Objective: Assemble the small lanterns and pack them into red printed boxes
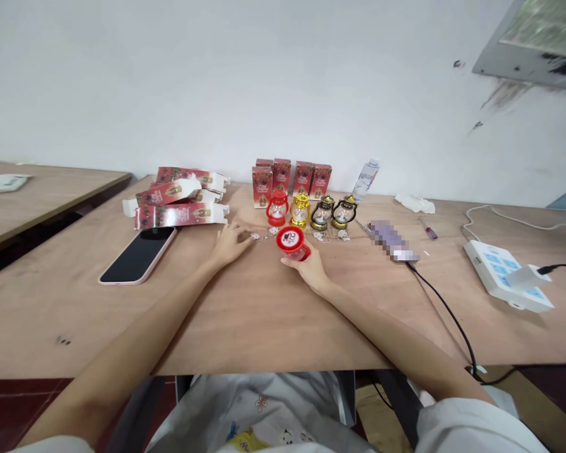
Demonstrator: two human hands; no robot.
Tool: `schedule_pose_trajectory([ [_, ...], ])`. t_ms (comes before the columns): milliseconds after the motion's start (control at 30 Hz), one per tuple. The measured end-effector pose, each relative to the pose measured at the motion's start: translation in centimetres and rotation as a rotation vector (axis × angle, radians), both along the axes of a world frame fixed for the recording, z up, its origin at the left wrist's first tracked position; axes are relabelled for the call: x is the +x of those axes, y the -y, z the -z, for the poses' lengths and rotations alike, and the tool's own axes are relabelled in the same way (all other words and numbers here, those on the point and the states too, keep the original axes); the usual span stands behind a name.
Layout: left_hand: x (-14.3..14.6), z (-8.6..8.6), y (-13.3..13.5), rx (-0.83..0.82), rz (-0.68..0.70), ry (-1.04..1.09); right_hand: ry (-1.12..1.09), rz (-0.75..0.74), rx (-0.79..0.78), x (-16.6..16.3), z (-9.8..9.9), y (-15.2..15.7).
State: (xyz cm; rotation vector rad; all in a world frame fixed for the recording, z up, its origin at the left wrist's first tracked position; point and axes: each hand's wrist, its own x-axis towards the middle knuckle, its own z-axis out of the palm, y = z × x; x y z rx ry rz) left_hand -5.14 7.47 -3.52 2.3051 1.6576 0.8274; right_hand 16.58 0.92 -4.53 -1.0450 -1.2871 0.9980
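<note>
Setting: wooden counter (pixel 273 314) against a white wall.
Right hand (pixel 311 267): grip closed around a red lantern (pixel 292 242), tipped on its side.
Left hand (pixel 229 242): fingers loose, touching small parts (pixel 259 236); hold unclear.
Blurred: purple item (pixel 392 242).
Writing: boxes (pixel 290 177) unreadable.

Bright, even, soft light with faint shadows; wide-angle bending at the edges, top-right corner blurred.

Five toy lanterns (pixel 300 211), four upright red boxes (pixel 292 178), four flat boxes (pixel 179 198), one phone (pixel 139 255), one power strip (pixel 507 275).
</note>
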Motion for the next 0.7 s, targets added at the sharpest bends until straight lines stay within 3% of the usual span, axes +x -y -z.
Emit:
schedule_pose_trajectory([
  [233, 0.11, 0.08, -0.10, -0.012, 0.030, -0.172, 0.022, 0.000, -0.006, -0.02, 0.15, 0.06],
  [533, 0.41, -0.24, 0.44, 0.080, -0.096, -0.199, 0.045, -0.007, -0.010, 0.10, 0.47, -0.12],
  [700, 0.53, -0.18, 0.40, 0.089, -0.022, -0.252, 0.058, 0.002, -0.002, 0.03, 0.34, -0.09],
])
